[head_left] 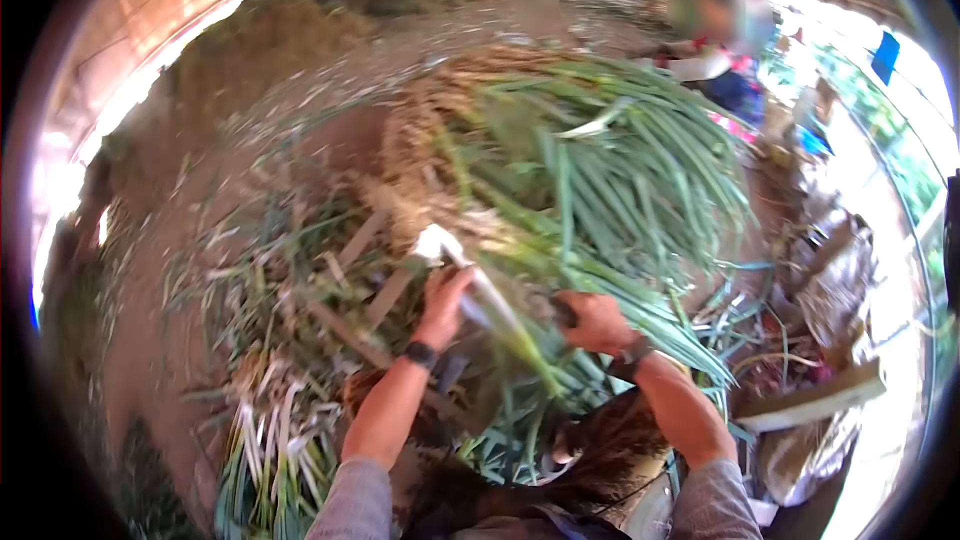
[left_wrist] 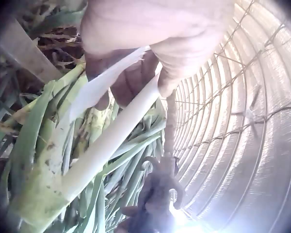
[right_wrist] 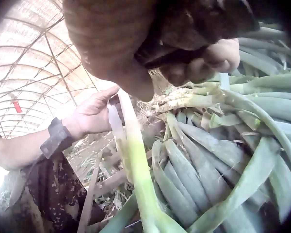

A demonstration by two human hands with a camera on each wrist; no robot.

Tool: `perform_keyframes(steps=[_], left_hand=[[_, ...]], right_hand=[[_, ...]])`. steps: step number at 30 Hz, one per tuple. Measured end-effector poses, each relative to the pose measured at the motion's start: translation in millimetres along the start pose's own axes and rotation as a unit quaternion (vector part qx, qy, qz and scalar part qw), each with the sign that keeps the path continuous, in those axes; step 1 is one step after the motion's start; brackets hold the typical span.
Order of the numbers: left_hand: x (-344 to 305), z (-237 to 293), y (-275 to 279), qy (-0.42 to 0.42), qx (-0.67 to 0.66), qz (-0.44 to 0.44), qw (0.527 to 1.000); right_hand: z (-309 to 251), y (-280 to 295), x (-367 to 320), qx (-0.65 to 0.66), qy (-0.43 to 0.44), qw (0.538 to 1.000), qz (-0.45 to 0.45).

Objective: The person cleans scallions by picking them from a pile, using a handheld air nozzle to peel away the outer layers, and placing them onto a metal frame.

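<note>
My left hand [head_left: 443, 302] pinches a long green onion [head_left: 500, 308] near its white end, thumb on the stalk. A loose white outer layer [left_wrist: 106, 85] peels away from the stalk beside the fingers. The green part slants down toward my lap. To its right, my right hand [head_left: 598, 322] curls around a dark object [head_left: 565, 312], mostly hidden by the fingers; I cannot tell its kind. In the right wrist view this hand sits above the onion's white shaft [right_wrist: 129, 114], with the left hand beyond it.
A large heap of green onions [head_left: 640, 160] lies ahead, roots to the left. A bundle with white stalks [head_left: 280, 430] lies at lower left, among trimmed leaves and flat wooden strips [head_left: 390, 295]. Another person [head_left: 725, 50] sits at far right. Crumpled plastic [head_left: 835, 270] lies at right.
</note>
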State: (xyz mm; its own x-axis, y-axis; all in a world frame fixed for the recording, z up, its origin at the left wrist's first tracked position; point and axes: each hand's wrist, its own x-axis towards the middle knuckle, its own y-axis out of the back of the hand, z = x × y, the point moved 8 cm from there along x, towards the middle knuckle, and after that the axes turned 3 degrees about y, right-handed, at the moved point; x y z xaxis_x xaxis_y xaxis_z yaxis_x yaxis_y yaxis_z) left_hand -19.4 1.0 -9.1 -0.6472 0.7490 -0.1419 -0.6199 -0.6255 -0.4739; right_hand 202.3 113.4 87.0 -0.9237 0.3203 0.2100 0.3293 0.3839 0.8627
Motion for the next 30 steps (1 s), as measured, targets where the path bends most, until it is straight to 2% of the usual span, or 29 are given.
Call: perform_keyframes(steps=[1, 2, 3, 5, 6, 7, 9, 11, 13, 14, 15, 17, 19, 20, 21, 22, 23, 24, 25, 27, 28, 29, 30], left_hand=[[0.6, -2.9, 5.2, 0.006, -0.004, 0.012, 1.000], [8.0, -13.3, 19.2, -0.018, 0.009, 0.068, 0.997], [3.3, -5.4, 18.5, -0.021, 0.005, 0.071, 0.997], [-9.0, 13.3, 0.1, -0.006, -0.012, 0.006, 1.000], [-3.6, 7.6, 11.0, 0.001, 0.011, 0.073, 0.997], [-2.7, 3.0, 16.4, 0.001, 0.011, 0.074, 0.997], [-4.0, 5.2, 4.0, -0.003, 0.027, -0.024, 0.999], [-10.7, 12.3, -0.9, 0.006, 0.022, -0.025, 0.999], [-5.8, 22.4, 7.8, -0.005, 0.074, -0.023, 0.997], [-0.8, 31.2, 18.2, -0.031, 0.112, 0.013, 0.993], [-3.5, 45.5, 26.8, -0.047, 0.096, 0.058, 0.993], [-0.1, 77.4, 48.3, -0.122, -0.100, 0.109, 0.981], [-11.7, 115.4, 69.6, -0.158, -0.167, 0.134, 0.964], [-15.3, 112.4, 74.2, -0.133, -0.121, 0.154, 0.972], [-17.4, 108.2, 78.9, -0.110, -0.076, 0.172, 0.976], [-16.3, 89.9, 76.7, -0.077, 0.001, 0.136, 0.988], [-19.9, 56.4, 64.1, 0.004, -0.037, 0.031, 0.999], [-22.3, 22.4, 69.6, 0.034, -0.027, 0.056, 0.998], [-20.9, -7.2, 76.6, 0.063, -0.018, 0.079, 0.995], [-27.4, -8.0, 80.4, 0.022, 0.022, 0.123, 0.992], [-28.6, 7.1, 89.8, -0.029, -0.011, 0.158, 0.987], [-48.2, 51.9, 74.6, -0.060, -0.029, 0.196, 0.978], [-51.2, 81.7, 85.9, -0.106, -0.029, 0.208, 0.972]], right_hand=[[4.6, 10.1, -6.7, -0.016, -0.019, 1.000, -0.010], [-2.1, 12.0, -5.9, -0.012, -0.004, 1.000, -0.007], [-5.6, 15.0, -5.0, -0.012, 0.008, 1.000, -0.002], [-7.7, 13.2, -1.4, -0.017, -0.007, 1.000, -0.012], [-6.6, 10.8, -2.1, -0.017, -0.025, 0.999, -0.020], [-6.8, 9.6, -1.6, -0.017, -0.024, 0.999, -0.021], [-11.3, 15.9, 2.4, -0.025, -0.001, 1.000, 0.017], [-14.8, 19.3, 3.9, -0.005, 0.007, 1.000, 0.024], [-13.9, 22.1, 2.0, 0.015, 0.009, 1.000, 0.025], [-8.8, 20.8, 0.3, 0.009, -0.003, 1.000, 0.007], [-4.6, 18.5, -2.4, 0.003, -0.014, 1.000, -0.010], [-9.4, 20.4, -6.6, 0.018, 0.001, 0.999, -0.030], [-8.1, -0.8, -19.5, 0.017, -0.030, 0.983, -0.178], [5.2, -19.8, -25.8, -0.003, -0.019, 0.973, -0.231], [12.3, -24.1, -27.8, -0.003, -0.018, 0.973, -0.232], [15.9, -26.0, -28.5, -0.011, -0.018, 0.972, -0.232], [18.9, -27.7, -28.6, -0.020, -0.017, 0.973, -0.230], [22.0, -21.6, -25.9, -0.034, -0.060, 0.969, -0.237], [23.9, -22.4, -25.7, -0.034, -0.058, 0.970, -0.234], [44.5, -9.0, -24.3, -0.074, -0.121, 0.982, -0.125], [48.5, -7.1, -24.7, -0.076, -0.125, 0.983, -0.111], [53.0, -9.7, -27.8, -0.074, -0.127, 0.983, -0.113], [54.3, -14.6, -29.4, -0.081, -0.101, 0.983, -0.127]])
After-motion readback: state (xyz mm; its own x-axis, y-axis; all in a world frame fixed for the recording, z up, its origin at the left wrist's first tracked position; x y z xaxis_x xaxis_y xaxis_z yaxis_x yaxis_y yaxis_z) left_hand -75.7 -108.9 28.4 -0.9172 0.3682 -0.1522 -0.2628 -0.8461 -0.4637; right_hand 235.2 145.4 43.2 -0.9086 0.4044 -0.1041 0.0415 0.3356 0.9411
